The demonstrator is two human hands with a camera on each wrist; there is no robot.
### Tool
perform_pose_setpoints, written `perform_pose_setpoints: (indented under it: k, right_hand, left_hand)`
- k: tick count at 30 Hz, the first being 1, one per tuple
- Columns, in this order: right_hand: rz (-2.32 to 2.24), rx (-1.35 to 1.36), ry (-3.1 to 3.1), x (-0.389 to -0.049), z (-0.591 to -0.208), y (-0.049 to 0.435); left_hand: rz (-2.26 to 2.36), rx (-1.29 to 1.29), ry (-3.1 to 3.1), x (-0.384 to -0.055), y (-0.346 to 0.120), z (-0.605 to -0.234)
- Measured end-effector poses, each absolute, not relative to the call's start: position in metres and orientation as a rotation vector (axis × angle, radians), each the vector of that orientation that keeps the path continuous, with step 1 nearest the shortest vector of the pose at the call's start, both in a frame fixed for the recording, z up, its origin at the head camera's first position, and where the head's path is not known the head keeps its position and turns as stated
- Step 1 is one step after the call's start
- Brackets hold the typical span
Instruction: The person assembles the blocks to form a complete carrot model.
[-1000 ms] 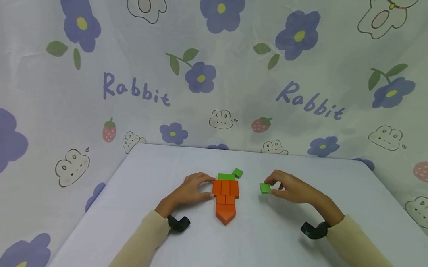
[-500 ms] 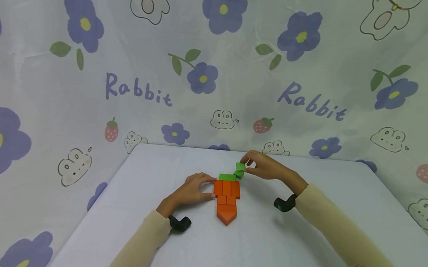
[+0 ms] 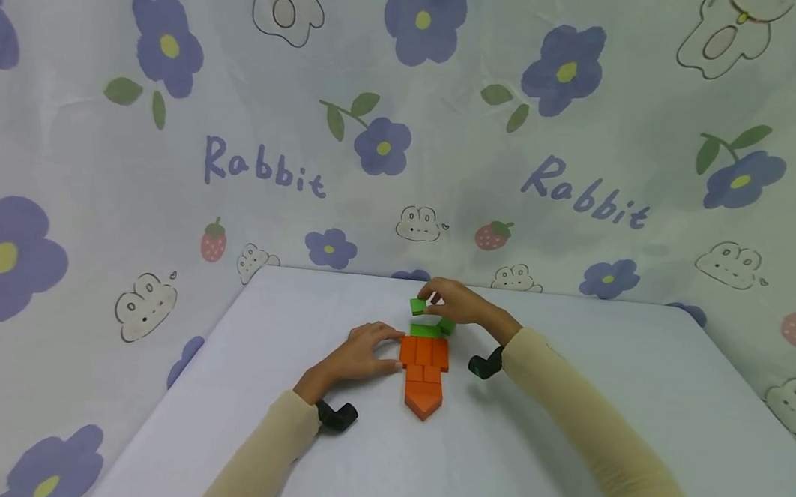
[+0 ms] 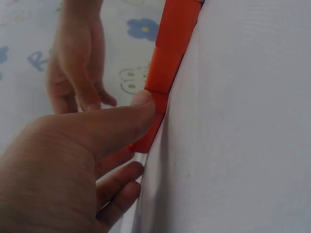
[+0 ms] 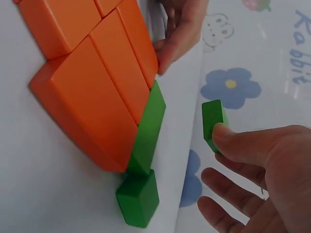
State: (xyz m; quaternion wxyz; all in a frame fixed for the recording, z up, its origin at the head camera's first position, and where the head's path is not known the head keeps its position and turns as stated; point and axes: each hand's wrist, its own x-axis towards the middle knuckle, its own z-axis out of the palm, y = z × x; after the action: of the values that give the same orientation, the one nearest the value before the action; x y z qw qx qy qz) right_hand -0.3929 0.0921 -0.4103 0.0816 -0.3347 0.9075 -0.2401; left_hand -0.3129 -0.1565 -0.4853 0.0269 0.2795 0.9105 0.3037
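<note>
Several orange blocks (image 3: 424, 351) lie flush together on the white table, with a pointed block (image 3: 423, 401) at the near end. Against their far end lies a long green block (image 3: 425, 329). A small green block (image 3: 447, 326) sits turned at its right end, touching it in the right wrist view. My left hand (image 3: 356, 353) holds the leftmost orange block (image 4: 158, 102), thumb on its side and index finger at its far corner. Beyond the long green block, my right hand (image 3: 460, 302) pinches another small green block (image 5: 212, 121) between thumb and fingers, raised above the table.
The white table (image 3: 582, 404) has its back edge just beyond the right hand. Behind it hangs a patterned cloth (image 3: 348, 71) with flowers and rabbits. Dark wrist cameras (image 3: 339, 417) are worn at both wrists.
My right hand has carried the small green block left and away from me, passing over the turned green block to beyond the long one. The left hand stays on the orange blocks.
</note>
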Motion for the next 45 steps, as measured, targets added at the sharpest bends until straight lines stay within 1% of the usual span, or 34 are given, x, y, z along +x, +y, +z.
perform_pose_setpoints:
  k: [5,9,16,29,45]
  right_hand:
    - [-0.698,-0.957,2.687,-0.398,-0.422,0.08]
    - [-0.671,-0.869,2.669,-0.406,-0.425,0.073]
    - [-0.586,-0.77,2.642,-0.415,-0.435,0.074]
    - [-0.657,-0.771,2.673,-0.413,-0.441,0.075]
    - [-0.64,-0.785,2.686,-0.41,-0.443,0.074]
  left_hand:
    - [0.919,0.848,2.815,-0.312,-0.158,-0.489]
    - [0.934,0.842,2.827,-0.312,-0.159,-0.489]
    - [0.905,0.859,2.815,-0.313,-0.156,-0.487]
    - [0.929,0.872,2.82,-0.314,-0.155,-0.488]
    - [0.942,0.9,2.816,-0.314,-0.156,-0.489]
